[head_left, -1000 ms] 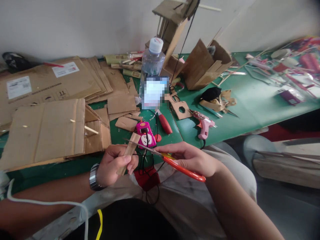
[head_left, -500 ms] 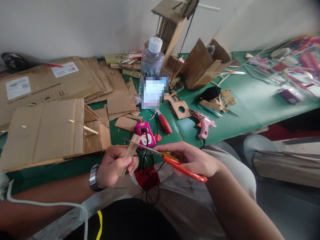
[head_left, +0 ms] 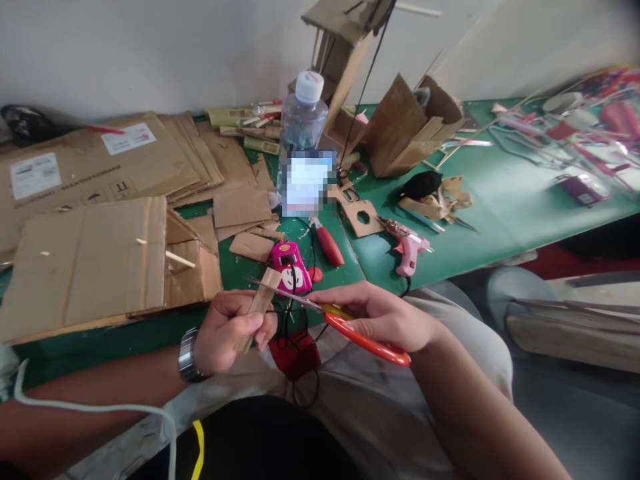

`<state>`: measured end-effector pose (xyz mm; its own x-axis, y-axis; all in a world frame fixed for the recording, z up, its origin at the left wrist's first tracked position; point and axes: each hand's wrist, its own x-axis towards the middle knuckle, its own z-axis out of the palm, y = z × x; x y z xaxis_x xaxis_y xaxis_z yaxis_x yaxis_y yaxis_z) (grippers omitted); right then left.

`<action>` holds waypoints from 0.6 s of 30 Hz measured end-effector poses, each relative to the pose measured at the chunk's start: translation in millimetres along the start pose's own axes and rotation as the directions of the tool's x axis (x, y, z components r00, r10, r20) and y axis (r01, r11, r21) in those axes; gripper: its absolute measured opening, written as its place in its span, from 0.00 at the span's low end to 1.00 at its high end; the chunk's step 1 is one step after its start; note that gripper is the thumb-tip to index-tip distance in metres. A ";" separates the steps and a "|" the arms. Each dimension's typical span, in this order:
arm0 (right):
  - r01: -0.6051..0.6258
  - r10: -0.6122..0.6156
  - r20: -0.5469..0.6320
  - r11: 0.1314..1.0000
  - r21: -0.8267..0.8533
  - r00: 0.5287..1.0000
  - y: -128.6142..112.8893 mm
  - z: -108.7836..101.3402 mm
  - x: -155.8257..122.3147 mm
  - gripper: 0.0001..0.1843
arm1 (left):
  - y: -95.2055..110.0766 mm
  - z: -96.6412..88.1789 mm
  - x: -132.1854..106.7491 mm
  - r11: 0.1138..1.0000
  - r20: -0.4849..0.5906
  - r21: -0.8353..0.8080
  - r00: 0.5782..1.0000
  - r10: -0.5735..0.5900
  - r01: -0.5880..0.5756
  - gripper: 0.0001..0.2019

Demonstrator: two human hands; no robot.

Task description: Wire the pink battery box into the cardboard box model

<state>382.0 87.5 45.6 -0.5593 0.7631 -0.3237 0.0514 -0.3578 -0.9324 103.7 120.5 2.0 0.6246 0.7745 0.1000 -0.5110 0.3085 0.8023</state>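
Note:
My left hand (head_left: 233, 331) is closed around a narrow cardboard strip (head_left: 263, 297), pinched under the thumb with its upper end sticking out. In my right hand (head_left: 387, 313) are scissors with orange-red handles (head_left: 367, 341). Their blades reach left across the strip near its top end; whether they have cut into it cannot be made out. Just behind the strip sits a pink power socket (head_left: 291, 267) with a black cable plugged in. A red-handled tool (head_left: 329, 245) lies beyond it on the green table.
At the left stands a cardboard box (head_left: 90, 260) with a stick through it, before flattened cardboard (head_left: 165, 157). A water bottle (head_left: 303, 123) stands behind a blurred-out screen (head_left: 307, 183). To the right lie a pink glue gun (head_left: 407, 250) and a cut cardboard piece (head_left: 353, 212).
The scissor handles have shifted slightly in my right hand, and the blades still lie across the strip. My left hand has stayed in place.

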 end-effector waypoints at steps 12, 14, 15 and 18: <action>-0.010 0.010 0.016 1.000 0.030 1.000 5.3 0.2 2.7 0.35 | -2.4 -2.4 -0.1 0.999 -0.005 -0.039 1.000 0.023 -0.023 0.24; 0.000 -0.001 0.013 1.000 0.027 1.000 5.5 0.1 3.0 0.34 | -2.2 -2.5 -0.1 0.999 -0.010 -0.044 1.000 0.012 -0.013 0.25; 0.005 -0.005 0.013 1.000 0.021 1.000 5.3 0.1 3.0 0.34 | -2.2 -2.5 -0.3 0.999 -0.009 -0.046 1.000 0.007 -0.007 0.25; 0.016 -0.016 0.011 1.000 -0.009 1.000 4.4 1.1 3.2 0.33 | -1.8 -2.1 -2.1 0.999 -0.007 -0.042 1.000 -0.013 0.012 0.25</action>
<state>379.5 87.8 40.6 -0.5688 0.7629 -0.3072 0.0497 -0.3409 -0.9388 102.1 119.4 -0.8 0.6267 0.7745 0.0855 -0.5277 0.3411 0.7780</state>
